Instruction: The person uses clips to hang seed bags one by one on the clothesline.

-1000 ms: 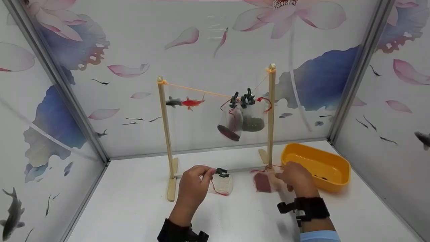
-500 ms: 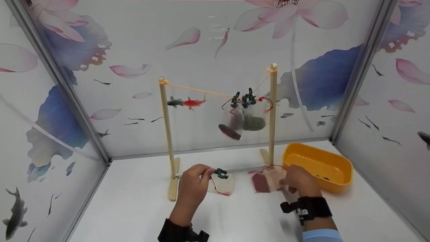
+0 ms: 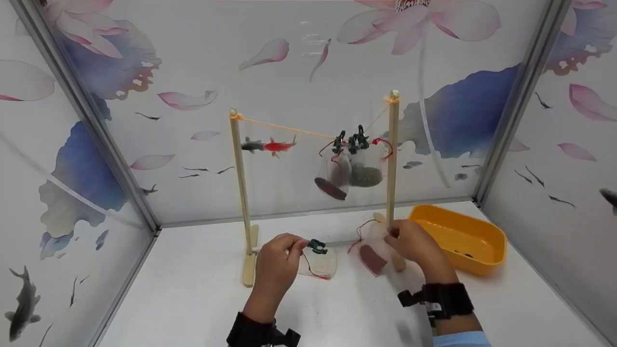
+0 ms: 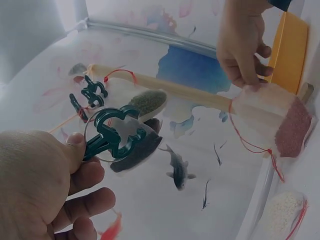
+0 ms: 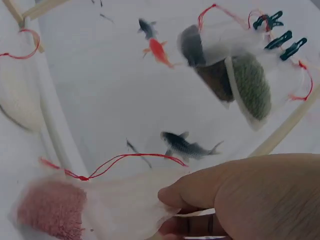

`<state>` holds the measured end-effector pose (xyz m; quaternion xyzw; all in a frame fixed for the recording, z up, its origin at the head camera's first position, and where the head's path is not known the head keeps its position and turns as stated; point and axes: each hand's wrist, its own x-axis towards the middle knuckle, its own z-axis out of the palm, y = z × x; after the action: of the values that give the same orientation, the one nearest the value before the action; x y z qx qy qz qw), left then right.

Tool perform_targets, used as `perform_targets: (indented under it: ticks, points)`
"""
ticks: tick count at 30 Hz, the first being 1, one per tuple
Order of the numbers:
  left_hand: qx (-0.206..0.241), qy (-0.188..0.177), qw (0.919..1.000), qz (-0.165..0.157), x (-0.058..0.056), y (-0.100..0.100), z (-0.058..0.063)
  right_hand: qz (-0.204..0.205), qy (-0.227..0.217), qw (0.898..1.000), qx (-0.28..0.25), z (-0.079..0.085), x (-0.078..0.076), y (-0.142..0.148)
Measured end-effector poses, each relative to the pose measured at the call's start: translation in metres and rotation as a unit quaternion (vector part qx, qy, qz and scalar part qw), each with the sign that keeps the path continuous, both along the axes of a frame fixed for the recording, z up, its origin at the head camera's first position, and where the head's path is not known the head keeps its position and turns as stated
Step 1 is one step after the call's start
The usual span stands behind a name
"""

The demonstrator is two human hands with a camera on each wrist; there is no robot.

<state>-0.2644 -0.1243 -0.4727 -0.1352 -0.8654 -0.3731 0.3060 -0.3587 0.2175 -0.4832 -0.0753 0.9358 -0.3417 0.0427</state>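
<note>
My left hand [image 3: 278,262] pinches a dark green clip [image 4: 107,140] between thumb and forefinger, its jaws pointing away from the palm. My right hand [image 3: 417,243] holds the upper end of a sheer drawstring bag [image 5: 52,207] with reddish-brown contents, raised off the table beside the right post. A red cord [image 5: 125,156] trails from that bag. Below the left hand lies another sheer bag [image 3: 322,264] with whitish grains and a red cord. From the sagging orange line [image 3: 289,129], similar bags with dark [image 3: 330,188] and green contents [image 3: 365,177] hang by dark green clips [image 3: 357,140].
Two wooden posts, the left [image 3: 239,178] and the right [image 3: 391,164], carry the line on flat feet. A yellow tub [image 3: 448,219] with small dark things inside stands right of the right post. Printed panels [image 3: 308,72] enclose the white table.
My right hand has moved up and toward the right post, lifting the reddish-brown bag from the table so it now tilts downward. The left hand and its clip have barely moved.
</note>
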Motion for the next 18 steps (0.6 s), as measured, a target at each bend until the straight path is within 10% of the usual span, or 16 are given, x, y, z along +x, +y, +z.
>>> perform_targets:
  ticks: [11,18]
  points:
    - [0.002,0.026,0.9992,0.031,-0.002,-0.009,0.005,0.042,0.199,0.979,-0.013,0.062,0.033,-0.058]
    - [-0.047,0.088,0.9935,0.055,-0.006,-0.016,0.026,0.031,0.241,0.969,-0.046,0.135,0.048,-0.104]
